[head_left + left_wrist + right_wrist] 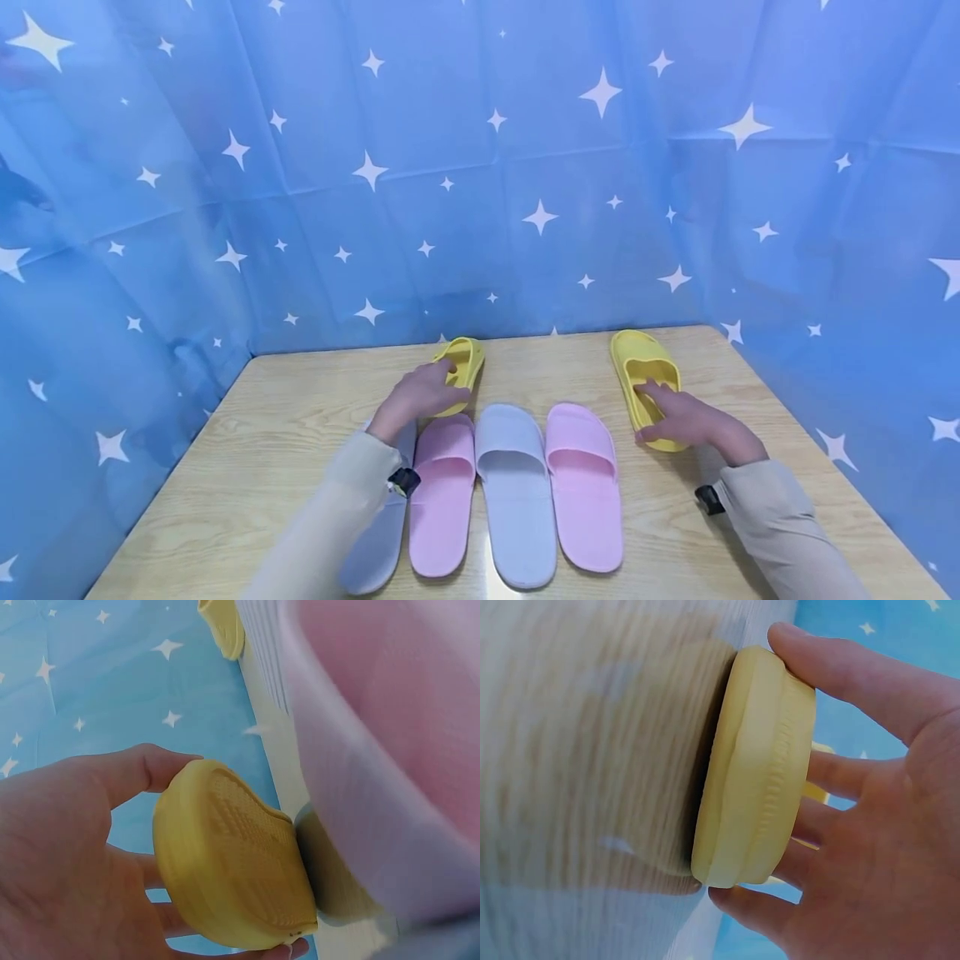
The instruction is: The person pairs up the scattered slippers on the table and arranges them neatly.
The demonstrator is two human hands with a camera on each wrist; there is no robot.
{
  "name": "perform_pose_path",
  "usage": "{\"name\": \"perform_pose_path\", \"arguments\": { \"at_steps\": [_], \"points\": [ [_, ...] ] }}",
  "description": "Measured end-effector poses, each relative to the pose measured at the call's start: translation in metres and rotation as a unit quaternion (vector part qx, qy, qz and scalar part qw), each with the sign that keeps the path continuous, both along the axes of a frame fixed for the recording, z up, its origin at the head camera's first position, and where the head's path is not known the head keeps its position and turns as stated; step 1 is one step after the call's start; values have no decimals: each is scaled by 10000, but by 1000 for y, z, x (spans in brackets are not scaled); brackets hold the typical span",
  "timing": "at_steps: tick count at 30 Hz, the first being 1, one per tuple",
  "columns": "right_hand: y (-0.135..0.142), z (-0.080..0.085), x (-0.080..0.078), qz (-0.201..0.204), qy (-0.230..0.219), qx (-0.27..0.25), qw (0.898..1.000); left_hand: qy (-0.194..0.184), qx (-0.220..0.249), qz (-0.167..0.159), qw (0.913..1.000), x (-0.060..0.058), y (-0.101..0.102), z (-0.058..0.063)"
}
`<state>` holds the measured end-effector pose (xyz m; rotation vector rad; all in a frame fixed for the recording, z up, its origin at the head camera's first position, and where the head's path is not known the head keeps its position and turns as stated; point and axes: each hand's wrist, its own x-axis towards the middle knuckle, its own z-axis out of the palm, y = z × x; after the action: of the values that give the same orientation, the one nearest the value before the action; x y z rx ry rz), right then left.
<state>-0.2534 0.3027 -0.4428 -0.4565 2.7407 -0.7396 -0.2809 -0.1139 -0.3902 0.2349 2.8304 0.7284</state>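
Observation:
My left hand [420,393] grips the heel end of a yellow slipper [472,354] at the back of the table, left of its middle. In the left wrist view, thumb and fingers hold opposite sides of this slipper's heel [232,862], and the textured surface shows. Further right, a second yellow slipper [636,343] points its toe to the back edge. The right hand [686,417] holds it by the heel, fingers reaching over the footbed. Seen from the right wrist, the thumb and little finger lie at opposite edges of the heel [757,780], close to the wood.
Between the forearms lie a pale blue slipper [378,542], a pink slipper [441,517], another pale blue slipper [517,500] and another pink slipper [585,508], side by side. The left sleeve overlaps the first. A star-patterned blue curtain [465,275] hangs around the wooden table [225,500].

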Motion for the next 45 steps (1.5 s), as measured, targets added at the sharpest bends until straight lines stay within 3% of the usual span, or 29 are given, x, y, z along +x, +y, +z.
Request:
{"name": "perform_pose_path", "arguments": {
  "at_steps": [10, 25, 33, 45],
  "points": [
    [0, 0, 0, -22, 24, -25, 10000, -164, 384, -83, 9991, 0, 25, 3],
    [4, 1, 0, -13, 239, 93, 9997, 8, 183, -199, 9996, -7, 45, -5],
    [9, -3, -2, -48, 307, 60, 9995, 35, 3, -300, 9995, -7, 61, -2],
    [14, -1, -2, -53, 414, 143, 9990, 34, 121, -429, 9990, -4, 86, -4]
  ]
}}
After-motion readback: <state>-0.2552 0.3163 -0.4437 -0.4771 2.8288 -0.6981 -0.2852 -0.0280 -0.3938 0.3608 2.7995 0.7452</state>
